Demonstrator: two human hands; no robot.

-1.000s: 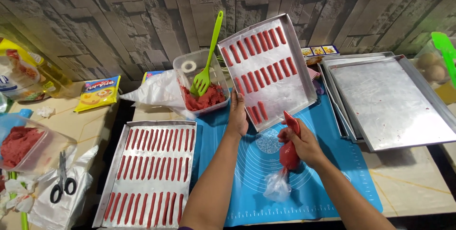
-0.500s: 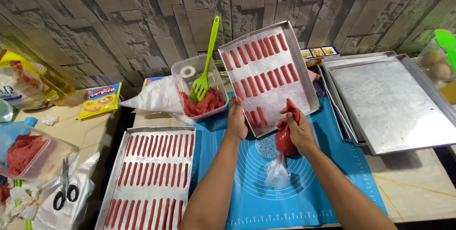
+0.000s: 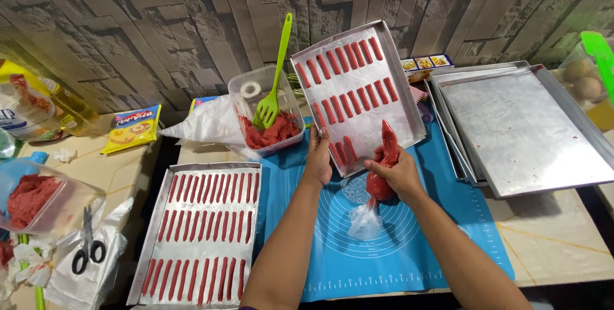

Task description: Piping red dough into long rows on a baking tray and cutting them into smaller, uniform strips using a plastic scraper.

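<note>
Presently the fingers of the right hand (image 3: 398, 172) are wrapped tight round a piping bag (image 3: 382, 168) full of red paste; its long axis runs nearly upright in the view, the narrow tip pointing away from the person onto the tilted tray (image 3: 403, 102), the twisted clear tail (image 3: 366, 220) hanging back toward the person over the blue mat (image 3: 448, 220); the fingers of the left hand (image 3: 318, 159) are closed on the near edge of that tray, holding it propped with its far end raised toward the wall; the tray's long axis runs away from the person, leaning slightly left, and on its lining lie three slanting rows of short red sticks, with a few more by the near corner just left of the bag's tip.

Left of the tray stands a clear plastic tub (image 3: 246, 95) holding red paste, with a green slotted spatula (image 3: 276, 79) standing in it, handle up; nearer the person, on the left, a second tray (image 3: 252, 168) lies flat, filled with three rows of red sticks; on the right, bare metal trays (image 3: 531, 131) are stacked; at the far left of the desk (image 3: 563, 233) another clear tub (image 3: 64, 204) holds more red paste, with scissors (image 3: 88, 246) just beside it on a plastic sheet.
</note>
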